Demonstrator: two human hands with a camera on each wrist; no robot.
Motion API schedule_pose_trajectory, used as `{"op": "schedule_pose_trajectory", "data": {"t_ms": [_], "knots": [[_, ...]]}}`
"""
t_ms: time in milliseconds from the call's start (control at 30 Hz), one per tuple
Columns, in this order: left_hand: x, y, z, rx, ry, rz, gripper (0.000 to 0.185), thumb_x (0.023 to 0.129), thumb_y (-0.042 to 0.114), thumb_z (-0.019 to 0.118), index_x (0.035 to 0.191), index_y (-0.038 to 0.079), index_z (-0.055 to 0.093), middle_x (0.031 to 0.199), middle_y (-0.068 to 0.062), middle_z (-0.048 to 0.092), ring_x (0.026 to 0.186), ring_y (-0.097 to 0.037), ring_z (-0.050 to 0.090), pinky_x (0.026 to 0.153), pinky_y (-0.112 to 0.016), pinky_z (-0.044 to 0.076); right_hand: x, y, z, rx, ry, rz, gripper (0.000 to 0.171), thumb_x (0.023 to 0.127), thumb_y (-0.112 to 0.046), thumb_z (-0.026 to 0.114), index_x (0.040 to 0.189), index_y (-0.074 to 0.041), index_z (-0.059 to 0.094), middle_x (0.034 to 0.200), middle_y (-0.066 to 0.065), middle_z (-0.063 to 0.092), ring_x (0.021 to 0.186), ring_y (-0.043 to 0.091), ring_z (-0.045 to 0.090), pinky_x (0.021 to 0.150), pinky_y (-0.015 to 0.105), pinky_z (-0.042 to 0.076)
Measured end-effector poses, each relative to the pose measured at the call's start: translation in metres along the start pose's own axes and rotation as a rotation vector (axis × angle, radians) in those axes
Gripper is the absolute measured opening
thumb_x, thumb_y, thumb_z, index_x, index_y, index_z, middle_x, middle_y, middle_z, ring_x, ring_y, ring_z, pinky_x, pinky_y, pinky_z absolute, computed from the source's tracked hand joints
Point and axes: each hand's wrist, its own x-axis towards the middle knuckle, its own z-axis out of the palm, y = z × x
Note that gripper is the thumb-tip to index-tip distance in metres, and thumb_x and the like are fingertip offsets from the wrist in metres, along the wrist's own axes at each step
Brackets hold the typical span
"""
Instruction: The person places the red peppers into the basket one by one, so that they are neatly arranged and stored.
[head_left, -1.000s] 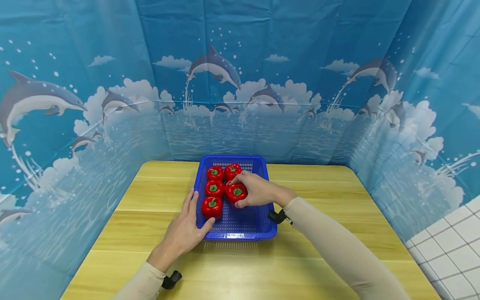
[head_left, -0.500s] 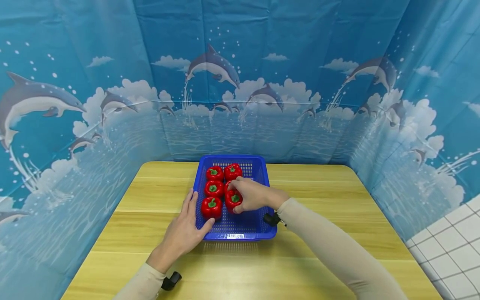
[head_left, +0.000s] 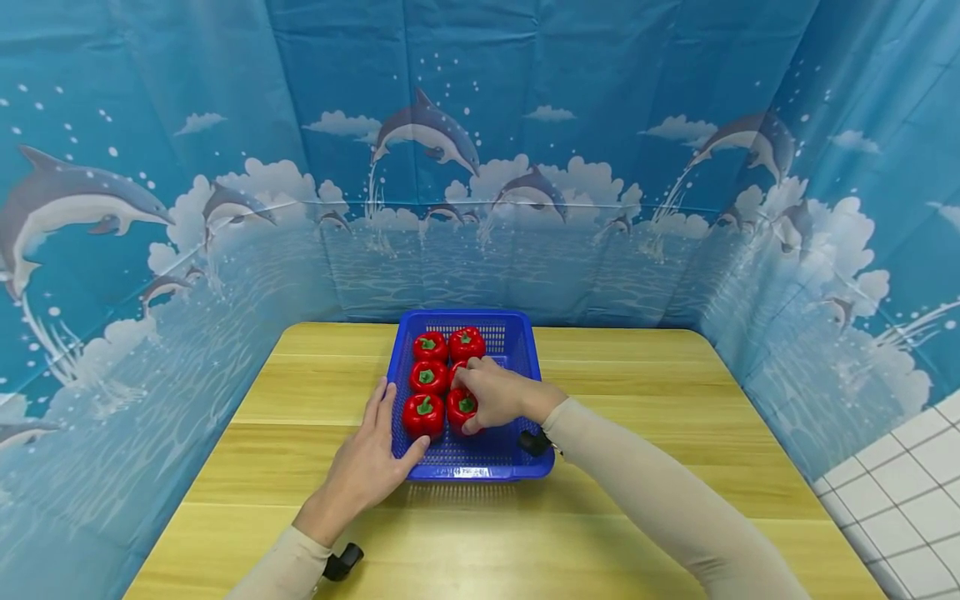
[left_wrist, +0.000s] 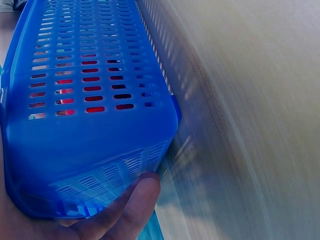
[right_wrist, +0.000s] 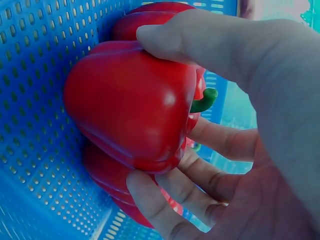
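Nearest, the left hand (head_left: 367, 462) lies with fingers straight against the left wall and front corner of the blue perforated basket (head_left: 517, 467), its thumb pressed on the front wall, the basket standing on the wooden bench (head_left: 637, 392). Just beyond, inside the basket, the right hand (head_left: 498, 396) curls its thumb and fingers round a red bell pepper (head_left: 459, 408), held at the basket floor beside another pepper (head_left: 423, 414) by the left wall. Farther back sit three more peppers, at (head_left: 427, 377), (head_left: 430, 346) and (head_left: 467, 342), with a dolphin-print curtain (head_left: 480, 167) behind the bench.
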Motion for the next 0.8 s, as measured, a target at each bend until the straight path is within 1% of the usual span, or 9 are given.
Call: {"op": "schedule_pose_trajectory", "data": {"t_ms": [167,333,400,633,800], "knots": [[-0.0010,0.0014,-0.0010,-0.002,0.000,0.000,0.110,0.110,0.063,0.069,0.188,0.007,0.015,0.198,-0.016,0.008,0.146,-0.058,0.069,0.108,-0.067,0.068,0.0002,-0.0016,-0.0004,-0.010,-0.006,0.005,0.067,0.092,-0.034,0.101,0.148,-0.009,0.072,0.139,0.013,0.071,0.127,0.029,0.060,0.112,0.048,0.067],[-0.0024,0.0032,-0.0031,0.011,0.005,0.011,0.109,0.111,0.062,0.068,0.187,0.005,0.016,0.198,-0.019,0.010,0.142,-0.058,0.072,0.109,-0.071,0.066,0.0010,-0.0017,-0.0002,-0.024,-0.003,0.003,0.068,0.092,-0.035,0.101,0.148,-0.008,0.073,0.140,0.012,0.071,0.126,0.029,0.061,0.113,0.048,0.066],[-0.0027,0.0034,-0.0038,0.013,0.007,0.016,0.108,0.111,0.061,0.068,0.187,0.004,0.017,0.197,-0.020,0.011,0.142,-0.058,0.072,0.110,-0.072,0.065,0.0010,-0.0016,0.0001,-0.024,0.000,0.003,0.068,0.092,-0.036,0.101,0.147,-0.008,0.074,0.142,0.012,0.072,0.126,0.029,0.061,0.114,0.049,0.066],[-0.0027,0.0040,-0.0039,0.008,-0.009,-0.002,0.110,0.111,0.062,0.069,0.188,0.006,0.013,0.198,-0.017,0.007,0.147,-0.058,0.068,0.113,-0.073,0.063,0.0010,-0.0004,0.0031,-0.017,-0.003,0.010,0.068,0.092,-0.037,0.102,0.147,-0.009,0.074,0.140,0.012,0.071,0.126,0.029,0.062,0.112,0.049,0.066],[-0.0019,0.0029,-0.0023,0.007,-0.009,-0.001,0.110,0.111,0.063,0.069,0.188,0.006,0.013,0.198,-0.017,0.008,0.147,-0.058,0.068,0.113,-0.073,0.063,0.0010,0.0007,0.0062,-0.007,-0.004,0.018,0.067,0.094,-0.038,0.101,0.148,-0.009,0.073,0.139,0.011,0.070,0.125,0.029,0.061,0.111,0.048,0.066]]}}
